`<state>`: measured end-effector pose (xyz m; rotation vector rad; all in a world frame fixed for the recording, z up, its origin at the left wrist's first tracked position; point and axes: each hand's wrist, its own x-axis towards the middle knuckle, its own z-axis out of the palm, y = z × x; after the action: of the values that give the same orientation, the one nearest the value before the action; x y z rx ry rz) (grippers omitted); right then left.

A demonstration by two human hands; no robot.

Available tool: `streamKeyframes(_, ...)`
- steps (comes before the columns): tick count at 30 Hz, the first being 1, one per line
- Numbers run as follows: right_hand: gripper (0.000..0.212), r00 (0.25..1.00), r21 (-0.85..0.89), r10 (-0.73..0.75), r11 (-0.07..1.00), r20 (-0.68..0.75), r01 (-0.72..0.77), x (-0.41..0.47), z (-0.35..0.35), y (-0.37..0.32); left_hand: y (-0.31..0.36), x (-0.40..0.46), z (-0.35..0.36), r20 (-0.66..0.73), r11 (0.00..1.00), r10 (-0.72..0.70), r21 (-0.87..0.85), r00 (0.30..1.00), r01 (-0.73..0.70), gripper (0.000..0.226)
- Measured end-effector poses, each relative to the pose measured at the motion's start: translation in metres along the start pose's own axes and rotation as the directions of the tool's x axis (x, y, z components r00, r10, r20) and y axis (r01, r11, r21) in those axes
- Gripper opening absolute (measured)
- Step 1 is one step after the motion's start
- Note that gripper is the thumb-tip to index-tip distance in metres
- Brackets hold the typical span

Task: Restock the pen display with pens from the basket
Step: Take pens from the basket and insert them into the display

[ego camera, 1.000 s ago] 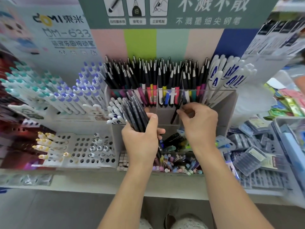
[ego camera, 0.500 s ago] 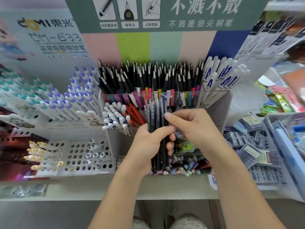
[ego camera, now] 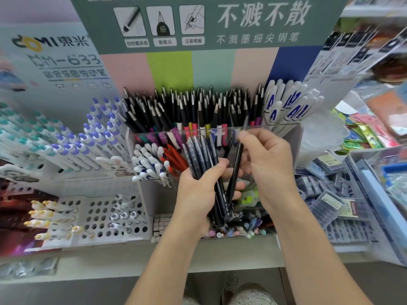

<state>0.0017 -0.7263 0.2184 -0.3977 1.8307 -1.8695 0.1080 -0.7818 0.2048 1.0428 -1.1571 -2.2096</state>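
Left hand [ego camera: 199, 192] clenched round a bundle [ego camera: 203, 160] of dark pens, tips fanned upward. Right hand [ego camera: 267, 164] just beside it, pinching one black pen [ego camera: 235, 170] near its top. Beyond both, display [ego camera: 293, 139] bins packed with upright pens.

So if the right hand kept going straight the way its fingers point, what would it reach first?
Probably the black pens standing in the clear display bin; the right hand, pinching one dark pen, points that way, though depth is unclear.
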Motion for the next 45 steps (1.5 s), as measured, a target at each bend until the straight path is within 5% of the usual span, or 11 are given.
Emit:
streamKeyframes(6, 0.013, 0.936, -0.013, -0.339, 0.941, -0.092, 0.339, 0.003, -0.008, 0.000, 0.000, 0.004, -0.018, -0.010, 0.956, 0.107, 0.277, 0.994, -0.100, 0.008)
streamKeyframes(15, 0.016, 0.867, -0.163, -0.484, 0.871, -0.123, 0.463, 0.001, -0.008, 0.007, -0.007, 0.010, -0.030, -0.007, 0.884, 0.236, 0.417, 0.972, -0.212, 0.007)
streamKeyframes(22, 0.010, 0.932, -0.449, -0.362, 0.828, 0.030, 0.336, 0.005, 0.002, 0.042, -0.005, 0.008, -0.034, 0.027, 0.863, 0.249, 0.448, 0.968, -0.235, 0.010)
streamKeyframes(29, 0.018, 0.937, -0.526, -0.340, 0.813, -0.083, 0.249, 0.012, 0.006, 0.045, -0.001, 0.005, -0.038, 0.025, 0.919, 0.181, 0.352, 0.983, -0.178, 0.012)
streamKeyframes(36, 0.011, 0.931, -0.453, -0.324, 0.864, -0.168, 0.219, 0.001, 0.002, 0.029, -0.003, 0.006, -0.038, 0.025, 0.935, 0.165, 0.316, 0.986, -0.164, 0.016)
streamKeyframes(41, 0.033, 0.975, -0.335, -0.025, 0.937, 0.222, 0.100, -0.017, 0.004, 0.006, -0.001, 0.006, -0.039, 0.141, 0.922, 0.142, 0.341, 0.980, -0.183, 0.015)
streamKeyframes(45, 0.026, 0.978, -0.058, 0.095, 0.995, 0.185, -0.086, -0.019, 0.007, 0.007, 0.001, 0.003, -0.034, 0.155, 0.954, 0.106, 0.264, 0.982, -0.145, 0.015)
